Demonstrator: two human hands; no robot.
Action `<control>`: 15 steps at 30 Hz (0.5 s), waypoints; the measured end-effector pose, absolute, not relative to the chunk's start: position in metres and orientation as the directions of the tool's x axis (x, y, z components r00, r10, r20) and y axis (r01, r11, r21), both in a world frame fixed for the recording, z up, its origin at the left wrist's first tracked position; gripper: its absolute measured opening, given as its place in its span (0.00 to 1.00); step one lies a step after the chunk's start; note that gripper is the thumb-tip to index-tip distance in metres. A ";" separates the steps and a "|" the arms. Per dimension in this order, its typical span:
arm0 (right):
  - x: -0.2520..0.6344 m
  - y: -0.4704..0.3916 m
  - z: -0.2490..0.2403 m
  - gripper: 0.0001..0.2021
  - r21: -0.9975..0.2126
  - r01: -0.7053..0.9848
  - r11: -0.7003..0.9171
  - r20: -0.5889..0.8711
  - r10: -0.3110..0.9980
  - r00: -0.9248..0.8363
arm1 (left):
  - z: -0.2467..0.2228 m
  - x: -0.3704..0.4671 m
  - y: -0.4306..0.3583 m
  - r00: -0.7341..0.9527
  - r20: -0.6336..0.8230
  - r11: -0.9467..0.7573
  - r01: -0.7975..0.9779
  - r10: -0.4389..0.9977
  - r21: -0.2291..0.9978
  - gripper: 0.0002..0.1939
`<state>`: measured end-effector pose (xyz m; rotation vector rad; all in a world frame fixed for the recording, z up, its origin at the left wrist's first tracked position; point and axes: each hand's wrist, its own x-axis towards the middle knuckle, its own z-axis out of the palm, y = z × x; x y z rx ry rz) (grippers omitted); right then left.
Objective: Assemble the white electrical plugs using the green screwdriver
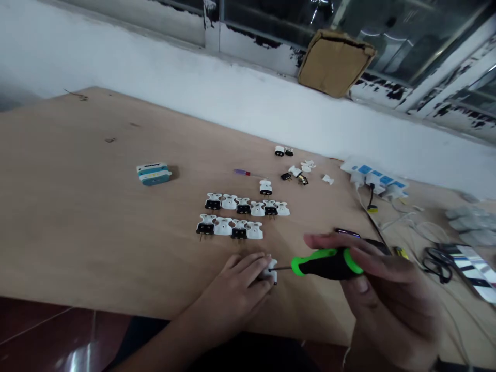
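My left hand (246, 281) holds a small white plug piece (273, 273) down on the wooden table (116, 248). In my right hand (391, 294) is a green and black screwdriver (327, 263), gripped by its handle. Its thin shaft points left, with the tip at the middle of the white piece. Beyond my left hand lie two rows of white and black plug parts, an upper row (228, 202) and a lower row (223, 226). One white plug with a black face (265, 187) sits just above the upper row.
A purple screwdriver (242, 172), loose plug parts (295, 171) and a blue-white box (154, 174) lie farther back. At right are a power strip (374, 177), cables, a phone (347, 233) and clear bags (470, 222). A cardboard box (335, 63) stands on the ledge.
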<state>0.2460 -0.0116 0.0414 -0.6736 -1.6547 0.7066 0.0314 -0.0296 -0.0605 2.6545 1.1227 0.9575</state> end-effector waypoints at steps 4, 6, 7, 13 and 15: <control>0.247 -0.008 0.042 0.27 -0.745 0.076 0.663 0.636 0.740 -0.219 | -0.060 0.031 -0.029 0.523 0.521 -0.724 0.607 0.675 0.328 0.11; 0.247 -0.006 0.043 0.28 -0.749 0.063 0.660 0.635 0.741 -0.218 | -0.062 0.031 -0.029 0.527 0.524 -0.729 0.603 0.669 0.325 0.11; 0.247 -0.006 0.044 0.28 -0.757 0.062 0.651 0.624 0.748 -0.225 | -0.063 0.031 -0.029 0.525 0.526 -0.728 0.603 0.669 0.324 0.10; 0.249 -0.011 0.045 0.26 -0.789 0.106 0.605 0.559 0.780 -0.283 | -0.061 0.032 -0.029 0.529 0.525 -0.730 0.605 0.666 0.317 0.11; 0.248 -0.012 0.045 0.25 -0.817 0.080 0.572 0.537 0.803 -0.257 | -0.060 0.032 -0.029 0.540 0.510 -0.730 0.605 0.669 0.317 0.11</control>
